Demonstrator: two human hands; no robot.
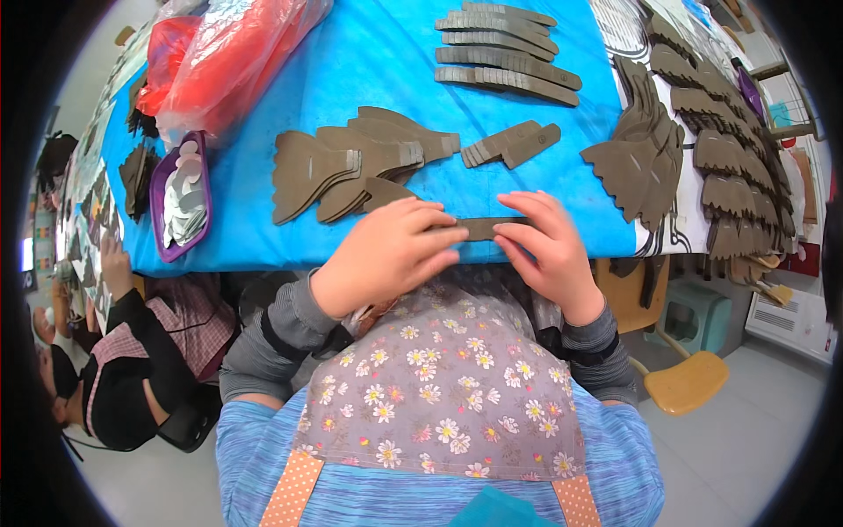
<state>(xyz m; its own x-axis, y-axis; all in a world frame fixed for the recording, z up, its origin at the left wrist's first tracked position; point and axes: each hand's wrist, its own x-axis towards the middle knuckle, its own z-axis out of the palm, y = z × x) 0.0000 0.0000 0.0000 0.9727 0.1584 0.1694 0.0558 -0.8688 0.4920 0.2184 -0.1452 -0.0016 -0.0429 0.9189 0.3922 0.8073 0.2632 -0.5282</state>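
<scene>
At the table's near edge, a narrow dark olive strip (479, 228) spans the gap between my hands. My left hand (392, 252) has its fingers closed over the strip's left end. At the other end, my right hand (549, 255) pinches it between thumb and fingers, slightly blurred. Just beyond lie overlapping stacks of dark olive flat pieces with a scalloped wide end (307, 171), one piece partly under my left hand. A short fan of similar strips (512, 145) rests beyond my right hand.
Rows of strips (505, 57) lie farther back on the blue cover (378, 53). More scalloped pieces (645, 167) are heaped at right, with layered rows (738, 176) beyond. A purple tray (158, 211) of pale discs and a red plastic bag (228, 61) occupy the left. Another person (149, 360) sits at left.
</scene>
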